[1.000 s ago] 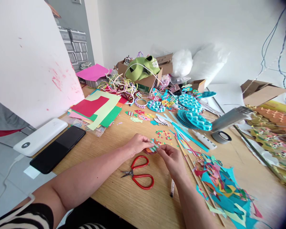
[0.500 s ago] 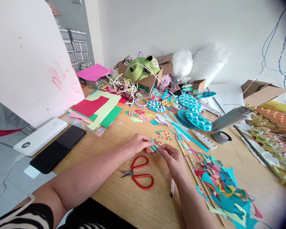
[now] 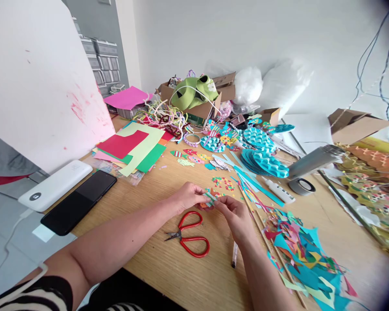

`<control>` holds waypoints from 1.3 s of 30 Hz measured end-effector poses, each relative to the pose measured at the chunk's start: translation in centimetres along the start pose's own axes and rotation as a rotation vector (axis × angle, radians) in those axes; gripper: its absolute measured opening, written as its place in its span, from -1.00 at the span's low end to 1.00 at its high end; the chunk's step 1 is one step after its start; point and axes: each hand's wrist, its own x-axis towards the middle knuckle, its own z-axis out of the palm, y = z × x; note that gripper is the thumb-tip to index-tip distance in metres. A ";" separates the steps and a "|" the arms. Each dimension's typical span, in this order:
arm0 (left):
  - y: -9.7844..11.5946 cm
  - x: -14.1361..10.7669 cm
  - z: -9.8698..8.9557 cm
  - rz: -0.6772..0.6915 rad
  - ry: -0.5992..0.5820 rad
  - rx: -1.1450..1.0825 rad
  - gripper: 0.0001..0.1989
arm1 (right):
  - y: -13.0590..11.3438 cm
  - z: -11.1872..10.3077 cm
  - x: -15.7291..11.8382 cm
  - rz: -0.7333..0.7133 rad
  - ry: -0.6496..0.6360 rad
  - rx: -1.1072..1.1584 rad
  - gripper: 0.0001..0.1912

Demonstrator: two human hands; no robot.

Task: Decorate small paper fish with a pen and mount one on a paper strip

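Observation:
My left hand (image 3: pixel 192 196) pinches one side of a small green-and-white striped paper piece (image 3: pixel 209 199). The fingers of my right hand (image 3: pixel 231 210) are closed on its other side. Under and around this piece, orange paper fish partly show. Red-handled scissors (image 3: pixel 180 235) lie just in front of the hands, blades to the left. Behind the hands is a patch of tiny coloured paper bits (image 3: pixel 223 183). Several cut paper fish (image 3: pixel 194 159) lie farther back on the table (image 3: pixel 155 255).
A black phone (image 3: pixel 79 203) and white power bank (image 3: pixel 55 185) are at the left. Coloured sheets (image 3: pixel 123 144) lie behind them. Thin sticks (image 3: pixel 278 259), paper scraps (image 3: pixel 304 259), a glue bottle (image 3: pixel 279 190), a metal flask (image 3: pixel 314 160) and a pen (image 3: pixel 234 255) are at the right.
The striped piece has shifted and turned slightly between my fingers. My left fingertips have moved a little lower. The surrounding objects have stayed in place.

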 end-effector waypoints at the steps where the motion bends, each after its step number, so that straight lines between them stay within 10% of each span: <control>1: 0.0 0.0 0.0 0.001 0.001 0.002 -0.68 | 0.0 0.0 0.0 0.008 -0.018 0.008 -0.71; 39: -0.1 0.3 -0.5 -0.087 -0.077 0.029 -0.63 | 0.1 0.2 0.0 0.070 -0.069 0.090 -0.72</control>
